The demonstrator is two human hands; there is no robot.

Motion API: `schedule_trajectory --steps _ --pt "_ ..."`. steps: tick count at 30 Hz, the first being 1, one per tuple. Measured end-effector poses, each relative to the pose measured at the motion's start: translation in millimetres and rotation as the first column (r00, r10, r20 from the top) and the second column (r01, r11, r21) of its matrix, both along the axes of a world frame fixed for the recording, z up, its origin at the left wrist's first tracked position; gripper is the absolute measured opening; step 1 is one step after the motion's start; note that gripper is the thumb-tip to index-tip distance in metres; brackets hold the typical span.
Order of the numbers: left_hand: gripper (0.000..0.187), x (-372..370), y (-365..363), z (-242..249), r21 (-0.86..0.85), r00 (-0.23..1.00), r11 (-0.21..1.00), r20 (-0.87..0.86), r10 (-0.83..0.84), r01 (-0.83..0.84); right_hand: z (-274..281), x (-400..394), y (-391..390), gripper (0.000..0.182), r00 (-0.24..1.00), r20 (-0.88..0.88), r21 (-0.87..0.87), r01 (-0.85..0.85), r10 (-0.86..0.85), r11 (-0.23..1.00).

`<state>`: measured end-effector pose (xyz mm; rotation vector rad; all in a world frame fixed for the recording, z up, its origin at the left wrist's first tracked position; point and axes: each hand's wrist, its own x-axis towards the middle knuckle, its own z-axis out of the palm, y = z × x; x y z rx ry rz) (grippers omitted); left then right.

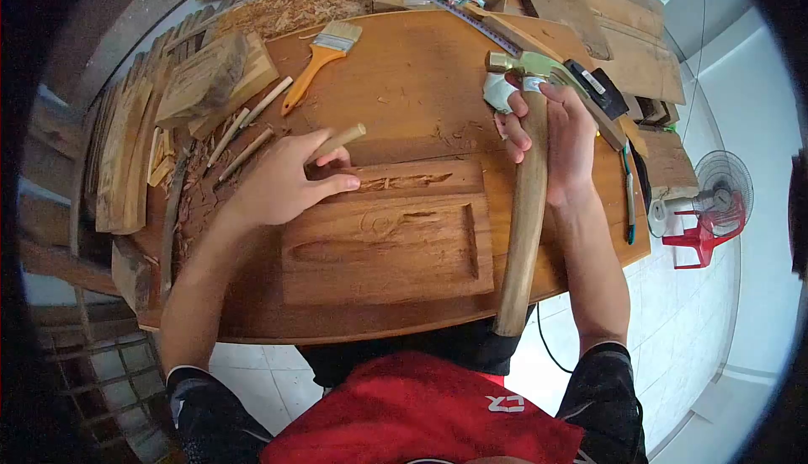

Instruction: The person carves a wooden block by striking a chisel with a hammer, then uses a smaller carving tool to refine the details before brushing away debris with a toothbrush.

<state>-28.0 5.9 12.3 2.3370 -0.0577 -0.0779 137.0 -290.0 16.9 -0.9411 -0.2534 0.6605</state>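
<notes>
A carved wooden board (379, 274) lies flat on the table in front of me, with a rough groove near its far edge and a recess on its right side. My left hand (295, 173) is closed around a wooden-handled chisel (345, 138) over the board's far left part; the blade is hidden by the hand. In my right hand (564, 131) is a claw hammer (526, 220), gripped just below its head. The hammer's handle slants down toward my body, right of the board. White wrapping covers a fingertip of that hand.
Several wooden-handled tools (227, 137) and shavings lie at the left, beside wood blocks (210, 81). A paintbrush (324, 56) lies at the back. A ruler (463, 18), a black object (598, 89) and a pen (629, 194) are on the right. A fan (720, 194) stands beyond.
</notes>
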Motion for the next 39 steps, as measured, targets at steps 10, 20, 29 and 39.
schedule_trajectory --steps 10,20,29,39 --pt "0.03 14.2 -25.5 -20.2 0.148 0.957 0.961 0.212 0.198 -0.232 4.5 2.8 -3.7 0.033 0.999 0.053 0.002 0.006 -0.006 1.0" --pt "0.035 23.5 32.3 17.4 0.11 0.962 0.98 0.2 -0.183 0.164 10.8 7.5 -12.1 0.03 0.999 0.045 0.048 0.029 -0.031 0.998" --pt "0.024 25.8 -13.1 16.9 -0.27 0.972 0.956 0.229 -0.056 0.118 6.4 6.6 -13.1 0.044 0.997 0.079 0.035 0.005 -0.007 0.999" --pt "0.027 11.6 -22.7 -1.6 -0.468 0.948 0.882 0.254 0.193 -0.054 6.8 5.0 -13.8 0.062 0.999 0.049 0.029 -0.016 0.014 0.999"
